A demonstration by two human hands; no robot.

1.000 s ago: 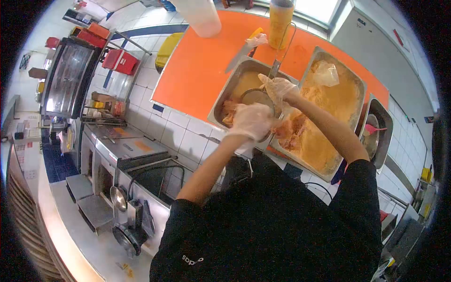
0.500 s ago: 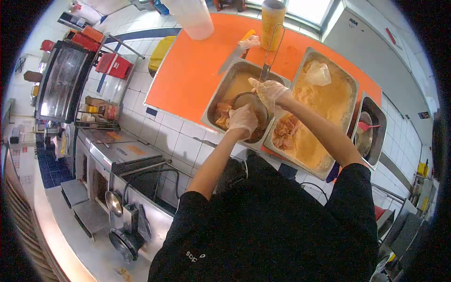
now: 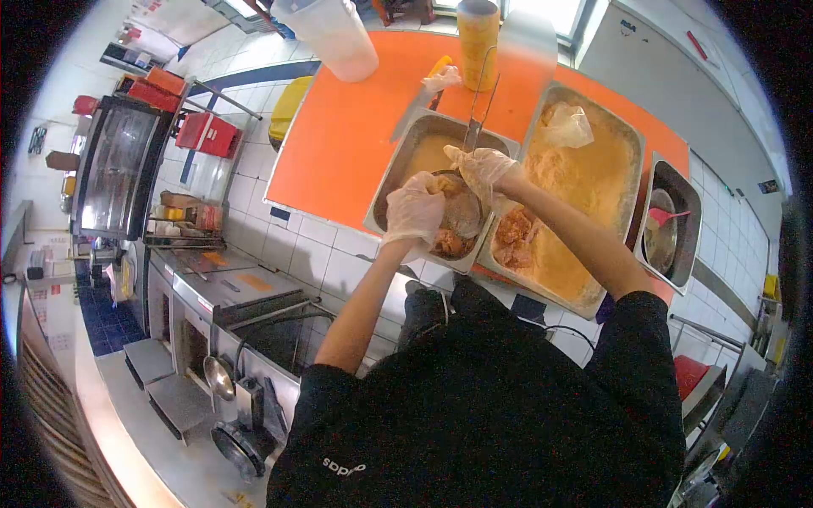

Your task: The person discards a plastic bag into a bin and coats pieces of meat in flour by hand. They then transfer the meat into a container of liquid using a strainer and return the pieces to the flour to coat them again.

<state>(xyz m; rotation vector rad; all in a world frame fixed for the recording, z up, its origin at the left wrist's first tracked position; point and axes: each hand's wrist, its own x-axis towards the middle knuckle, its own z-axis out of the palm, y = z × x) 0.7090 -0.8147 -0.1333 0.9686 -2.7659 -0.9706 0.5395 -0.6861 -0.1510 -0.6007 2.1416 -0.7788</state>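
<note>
My right hand (image 3: 484, 172), in a clear plastic glove, grips the handle of a metal strainer (image 3: 462, 213) close to its bowl. The strainer lies over a steel tray (image 3: 378, 196) of orange liquid and raw meat pieces (image 3: 451, 242). My left hand (image 3: 415, 208), gloved too, is at the strainer's left rim with its fingers curled; what they hold is too small to tell. To the right, a larger steel tray (image 3: 637, 182) contains orange-yellow coating, more meat (image 3: 515, 237) and a crumpled plastic bag (image 3: 569, 127).
On the orange table (image 3: 318, 144) stand a translucent container (image 3: 343, 42) and a yellow canister (image 3: 478, 42). A knife with a yellow handle (image 3: 439, 66) lies behind the left tray. A steel pan (image 3: 690, 224) with a red utensil (image 3: 669, 216) is at the far right.
My left hand has moved left and up from over the strainer bowl to its left rim, uncovering the bowl. My right hand stays on the handle. The view has shifted slightly.
</note>
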